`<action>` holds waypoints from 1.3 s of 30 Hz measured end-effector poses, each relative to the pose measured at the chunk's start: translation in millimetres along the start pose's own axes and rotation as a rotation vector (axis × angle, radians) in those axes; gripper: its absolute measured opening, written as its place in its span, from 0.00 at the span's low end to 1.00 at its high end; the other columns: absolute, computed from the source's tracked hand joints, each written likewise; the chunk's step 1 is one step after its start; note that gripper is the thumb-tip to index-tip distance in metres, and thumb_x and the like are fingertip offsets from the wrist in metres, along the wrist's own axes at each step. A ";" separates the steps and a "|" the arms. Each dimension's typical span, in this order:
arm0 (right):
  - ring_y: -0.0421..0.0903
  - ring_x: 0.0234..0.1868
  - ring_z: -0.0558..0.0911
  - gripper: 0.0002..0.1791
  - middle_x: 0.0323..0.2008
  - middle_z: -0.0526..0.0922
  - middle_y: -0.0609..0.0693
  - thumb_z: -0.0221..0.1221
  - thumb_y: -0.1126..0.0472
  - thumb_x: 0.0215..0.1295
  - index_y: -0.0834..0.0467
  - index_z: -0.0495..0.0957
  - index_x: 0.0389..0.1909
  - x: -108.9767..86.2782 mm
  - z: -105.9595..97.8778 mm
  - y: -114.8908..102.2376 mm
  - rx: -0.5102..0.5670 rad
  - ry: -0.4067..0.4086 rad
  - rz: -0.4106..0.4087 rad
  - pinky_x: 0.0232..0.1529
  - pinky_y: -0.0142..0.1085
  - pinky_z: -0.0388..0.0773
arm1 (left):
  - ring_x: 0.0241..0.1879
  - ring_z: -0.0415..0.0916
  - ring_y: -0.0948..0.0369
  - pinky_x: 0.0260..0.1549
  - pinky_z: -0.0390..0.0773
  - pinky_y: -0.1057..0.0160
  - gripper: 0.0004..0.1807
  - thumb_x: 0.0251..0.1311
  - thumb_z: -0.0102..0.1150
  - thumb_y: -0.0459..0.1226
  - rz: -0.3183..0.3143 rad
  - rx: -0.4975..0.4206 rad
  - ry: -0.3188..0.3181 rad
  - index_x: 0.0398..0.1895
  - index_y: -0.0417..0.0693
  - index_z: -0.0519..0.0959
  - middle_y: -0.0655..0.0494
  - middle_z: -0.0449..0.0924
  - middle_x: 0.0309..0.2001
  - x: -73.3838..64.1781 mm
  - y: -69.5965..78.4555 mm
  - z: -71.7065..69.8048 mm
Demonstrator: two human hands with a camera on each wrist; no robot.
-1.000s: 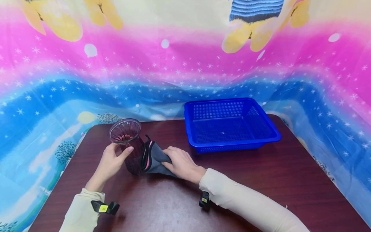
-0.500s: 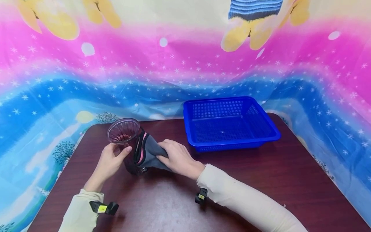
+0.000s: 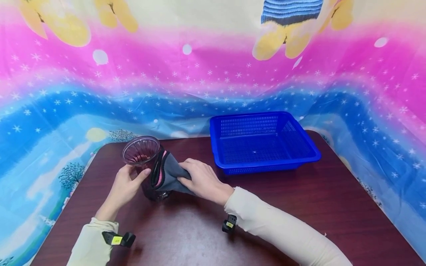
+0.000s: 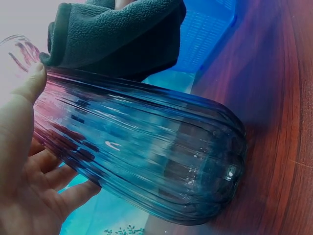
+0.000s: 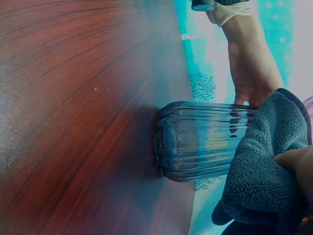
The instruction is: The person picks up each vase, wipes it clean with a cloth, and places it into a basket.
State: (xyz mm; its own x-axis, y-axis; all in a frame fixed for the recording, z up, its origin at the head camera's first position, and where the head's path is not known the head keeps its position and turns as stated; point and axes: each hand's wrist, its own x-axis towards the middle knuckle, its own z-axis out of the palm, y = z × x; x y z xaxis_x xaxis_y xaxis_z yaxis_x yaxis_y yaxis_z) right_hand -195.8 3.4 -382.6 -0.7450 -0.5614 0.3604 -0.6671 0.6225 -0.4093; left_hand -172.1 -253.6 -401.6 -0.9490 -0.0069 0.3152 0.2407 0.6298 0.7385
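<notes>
A clear ribbed glass vase [image 3: 141, 152] with a flared rim stands on the left part of the table, its base at the tabletop in the right wrist view. My left hand [image 3: 124, 186] grips it below the rim, thumb on the near side and fingers round the other. My right hand [image 3: 203, 181] pinches a bunched grey cloth [image 3: 173, 173] with black edging and a pink inner side. The cloth [image 4: 117, 39] lies against the vase's right side in the left wrist view. Part of the vase [image 5: 200, 139] is hidden behind the cloth in the right wrist view.
A blue perforated plastic basket [image 3: 266, 164] stands at the back right of the dark wooden table [image 3: 283, 207]. A printed backdrop cloth [image 3: 186, 92] hangs behind the table and along its sides.
My right hand has moved the cloth left and slightly up along the vase, mostly in the first half second. The vase rim has shifted slightly left; my left hand keeps its grip.
</notes>
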 end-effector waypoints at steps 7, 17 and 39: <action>0.38 0.36 0.78 0.13 0.40 0.83 0.42 0.65 0.54 0.66 0.49 0.84 0.51 -0.6 5.7 1.3 -0.007 -0.020 0.000 0.35 0.35 0.77 | 0.59 0.79 0.42 0.49 0.67 0.86 0.25 0.71 0.59 0.42 0.002 0.012 -0.006 0.64 0.34 0.73 0.34 0.80 0.58 -0.6 -0.3 -1.1; 0.39 0.37 0.79 0.13 0.41 0.84 0.42 0.65 0.53 0.67 0.48 0.84 0.50 -2.2 10.8 5.4 -0.050 -0.059 0.005 0.36 0.35 0.79 | 0.59 0.79 0.41 0.52 0.71 0.80 0.26 0.70 0.59 0.42 0.002 0.022 -0.003 0.64 0.34 0.73 0.33 0.80 0.58 -0.9 1.4 -2.2; 0.42 0.39 0.82 0.11 0.39 0.83 0.43 0.66 0.53 0.65 0.47 0.85 0.48 -12.6 33.7 22.6 -0.168 -0.180 0.032 0.33 0.36 0.79 | 0.61 0.77 0.36 0.59 0.75 0.36 0.27 0.71 0.59 0.42 -0.016 0.002 -0.017 0.65 0.33 0.71 0.31 0.77 0.61 -1.1 1.1 -1.0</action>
State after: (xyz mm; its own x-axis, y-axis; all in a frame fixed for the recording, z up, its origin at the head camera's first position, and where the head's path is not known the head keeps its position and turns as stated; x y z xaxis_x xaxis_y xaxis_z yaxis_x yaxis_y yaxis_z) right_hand -201.3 6.2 -424.6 -0.7626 -0.6189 0.1880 -0.6461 0.7148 -0.2677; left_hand -170.6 -253.6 -400.5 -0.9561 -0.0043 0.2931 0.2247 0.6316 0.7420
